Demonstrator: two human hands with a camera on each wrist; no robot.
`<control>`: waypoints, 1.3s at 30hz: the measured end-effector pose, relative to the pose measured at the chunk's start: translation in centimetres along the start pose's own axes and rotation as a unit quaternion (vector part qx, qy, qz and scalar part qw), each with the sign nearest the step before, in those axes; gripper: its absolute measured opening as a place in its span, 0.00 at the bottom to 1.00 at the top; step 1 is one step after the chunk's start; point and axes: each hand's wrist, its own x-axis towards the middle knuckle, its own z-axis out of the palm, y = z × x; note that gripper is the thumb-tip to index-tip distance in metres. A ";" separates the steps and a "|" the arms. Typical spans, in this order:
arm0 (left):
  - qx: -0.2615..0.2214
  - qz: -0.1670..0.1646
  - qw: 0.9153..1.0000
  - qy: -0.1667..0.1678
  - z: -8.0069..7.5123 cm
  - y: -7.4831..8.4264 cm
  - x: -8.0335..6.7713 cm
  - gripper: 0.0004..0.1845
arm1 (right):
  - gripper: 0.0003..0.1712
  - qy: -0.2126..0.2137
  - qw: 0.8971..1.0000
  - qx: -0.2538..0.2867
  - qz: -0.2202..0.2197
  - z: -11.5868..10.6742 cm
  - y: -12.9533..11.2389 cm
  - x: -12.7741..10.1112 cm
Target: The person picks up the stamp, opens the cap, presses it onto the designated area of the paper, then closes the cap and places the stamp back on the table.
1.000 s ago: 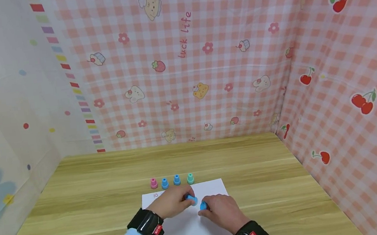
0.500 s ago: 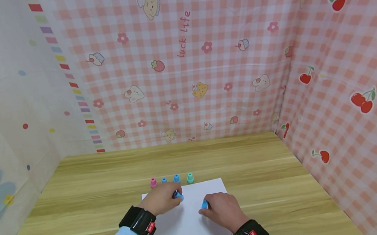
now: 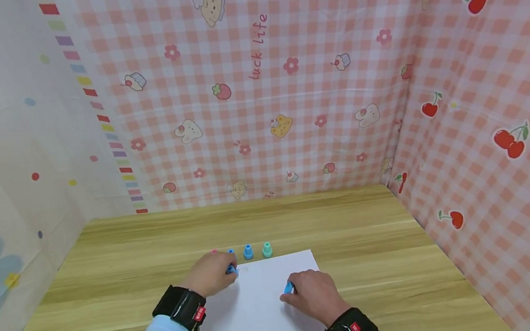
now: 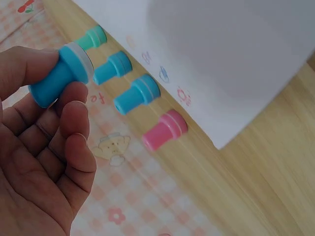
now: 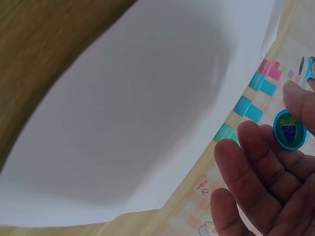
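Left hand is pinching a blue stamp over the far-left corner of the white paper, its long axis lying sideways, just beside the stamp row. Right hand is gripping a blue cap over mid-paper on the table, farther from the row.

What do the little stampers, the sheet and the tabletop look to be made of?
The blue stamper in the left hand looks like moulded plastic: smooth, evenly coloured, with a soft sheen. The cap held by the right hand looks like the same plastic, with a printed grape picture inside. The sheet is probably matte white paper: thin and flat. The tabletop shows wood grain, possibly laminate.
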 end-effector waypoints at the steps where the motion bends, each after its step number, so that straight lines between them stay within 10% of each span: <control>1: 0.002 -0.001 1.000 0.001 -0.1 -0.2 -0.1 0.04 | 0.15 0.000 1.000 -0.001 0.001 0.0 0.0 0.0; 39: 0.021 -0.090 0.996 -0.010 -0.5 -4.8 -1.1 0.04 | 0.16 -0.002 1.000 -0.002 0.008 0.2 0.2 -0.1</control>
